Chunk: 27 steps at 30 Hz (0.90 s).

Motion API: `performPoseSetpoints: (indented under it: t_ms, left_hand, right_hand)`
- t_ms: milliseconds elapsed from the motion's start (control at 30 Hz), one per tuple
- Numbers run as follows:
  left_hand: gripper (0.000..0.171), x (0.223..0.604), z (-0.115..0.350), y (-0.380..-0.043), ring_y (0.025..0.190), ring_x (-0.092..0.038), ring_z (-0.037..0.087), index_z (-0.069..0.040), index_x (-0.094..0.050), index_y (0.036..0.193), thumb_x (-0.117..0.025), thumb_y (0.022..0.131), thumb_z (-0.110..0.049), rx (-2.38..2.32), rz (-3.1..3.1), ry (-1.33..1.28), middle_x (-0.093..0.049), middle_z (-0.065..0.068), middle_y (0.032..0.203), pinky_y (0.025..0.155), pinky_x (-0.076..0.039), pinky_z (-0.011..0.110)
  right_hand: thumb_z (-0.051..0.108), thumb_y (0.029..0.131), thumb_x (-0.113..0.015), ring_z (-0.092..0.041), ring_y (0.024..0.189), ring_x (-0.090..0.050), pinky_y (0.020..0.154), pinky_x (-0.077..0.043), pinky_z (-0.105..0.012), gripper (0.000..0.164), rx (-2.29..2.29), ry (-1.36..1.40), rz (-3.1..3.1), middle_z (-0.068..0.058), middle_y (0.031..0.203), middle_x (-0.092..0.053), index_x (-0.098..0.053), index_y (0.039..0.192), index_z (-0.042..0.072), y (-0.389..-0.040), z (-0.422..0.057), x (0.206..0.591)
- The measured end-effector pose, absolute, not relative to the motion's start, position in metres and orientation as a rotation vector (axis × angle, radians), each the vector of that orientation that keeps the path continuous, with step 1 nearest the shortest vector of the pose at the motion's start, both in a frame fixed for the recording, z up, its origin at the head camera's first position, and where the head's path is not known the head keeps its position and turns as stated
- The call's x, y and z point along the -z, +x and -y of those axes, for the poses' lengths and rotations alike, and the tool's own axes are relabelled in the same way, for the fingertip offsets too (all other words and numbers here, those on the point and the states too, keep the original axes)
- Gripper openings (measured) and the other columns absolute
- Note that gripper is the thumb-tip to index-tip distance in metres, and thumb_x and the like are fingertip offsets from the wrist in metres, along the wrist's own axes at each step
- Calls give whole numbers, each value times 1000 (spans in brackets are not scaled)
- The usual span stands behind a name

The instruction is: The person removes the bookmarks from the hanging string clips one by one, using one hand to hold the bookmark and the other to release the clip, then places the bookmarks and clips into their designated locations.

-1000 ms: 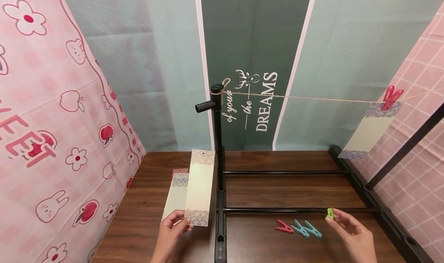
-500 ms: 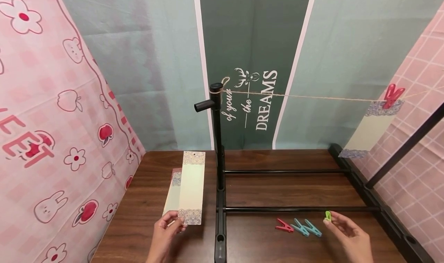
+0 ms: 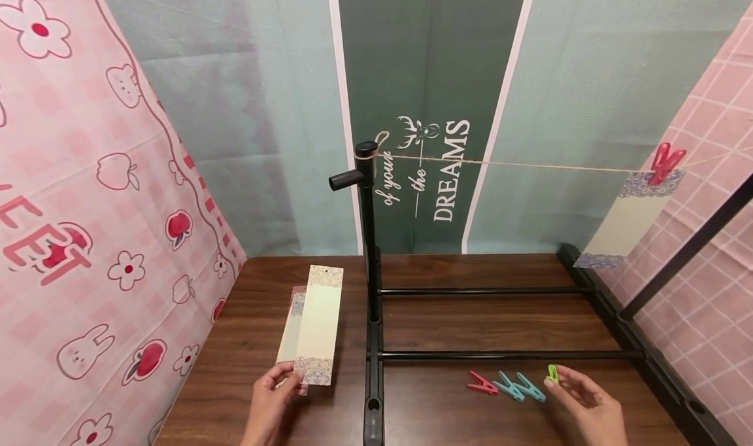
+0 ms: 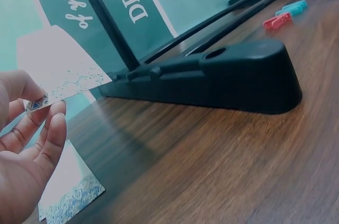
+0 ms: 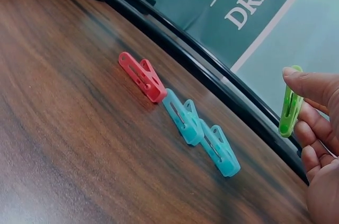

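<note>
My left hand [image 3: 272,394] pinches a cream bookmark [image 3: 320,325] by its lower left corner; lace-like bands cross both its ends and a small hole sits near the top. Other bookmarks [image 4: 74,192] lie beneath it on the table, partly covered in the head view. Between thumb and fingers of my right hand [image 3: 588,400] is a green clothespin [image 5: 290,102], raised above the table. Left of that hand lie one red clothespin [image 5: 142,77] and two blue clothespins [image 5: 183,118] in a row.
A black rack [image 3: 374,367] stands on the wooden table [image 3: 435,420], its crossbars behind the clothespins. Twine [image 3: 529,166] runs from its left post to the right. On it a pink clothespin [image 3: 666,165] holds a hanging bookmark [image 3: 629,227]. Printed cloths surround the table.
My left hand has moved left and slightly down with the bookmark, away from the black post. My right hand has drifted a little left and down with the green clothespin.
</note>
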<state>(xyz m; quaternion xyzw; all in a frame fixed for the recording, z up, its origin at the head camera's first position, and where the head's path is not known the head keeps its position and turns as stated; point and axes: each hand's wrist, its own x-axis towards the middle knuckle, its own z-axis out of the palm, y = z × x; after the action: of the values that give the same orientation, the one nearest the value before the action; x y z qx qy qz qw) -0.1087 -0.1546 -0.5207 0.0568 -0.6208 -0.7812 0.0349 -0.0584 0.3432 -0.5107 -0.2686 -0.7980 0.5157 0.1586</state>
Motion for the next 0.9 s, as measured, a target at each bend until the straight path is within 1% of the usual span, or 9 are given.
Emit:
performPoseSetpoints:
  t_ms: [133,267,400,500,667,833,900]
  left_hand:
    - [16,524,158,-110,63,-62,14,19,-56,100,-60,87,11,2421,1909,219,-64,5,79,62,-56,27]
    - [14,527,162,-111,65,-64,15,16,-58,100,-60,87,11,2432,1910,244,-65,6,80,64,-57,28]
    - [13,530,165,-112,66,-65,16,13,-60,100,-60,87,10,2434,1905,270,-67,6,81,64,-57,28]
    - [13,533,167,-112,66,-65,15,12,-60,100,-61,87,10,2433,1908,286,-67,5,81,65,-56,27]
    - [17,538,169,-113,67,-66,15,15,-59,103,-61,88,9,2406,1939,315,-67,5,81,64,-56,25]
    - [20,542,172,-114,67,-66,15,16,-58,105,-62,87,9,2371,1966,340,-67,5,81,63,-56,25]
    - [20,543,173,-115,67,-66,15,15,-59,105,-63,86,9,2364,1971,366,-67,5,80,63,-56,25]
  right_hand:
    - [24,76,-85,7,77,-60,66,-46,-8,51,-1474,-811,2279,12,84,-69,-66,114,-5,-59,-344,514]
    - [28,74,-86,7,76,-60,65,-47,-9,54,-1484,-878,2265,12,85,-69,-68,114,-3,-58,-345,518]
    - [29,72,-87,7,75,-60,63,-48,-10,56,-1485,-910,2255,11,85,-70,-68,114,-2,-59,-346,521]
    - [28,72,-88,7,74,-60,62,-48,-11,55,-1479,-915,2252,13,85,-69,-68,114,-2,-58,-346,524]
    - [24,72,-88,6,73,-60,61,-48,-12,52,-1456,-924,2264,17,84,-68,-69,113,-2,-58,-347,527]
    - [19,73,-87,6,73,-60,61,-48,-13,50,-1447,-908,2275,14,86,-69,-68,113,-3,-58,-346,528]
    - [17,73,-87,6,72,-60,60,-49,-13,50,-1439,-912,2287,10,88,-70,-67,114,-4,-58,-346,527]
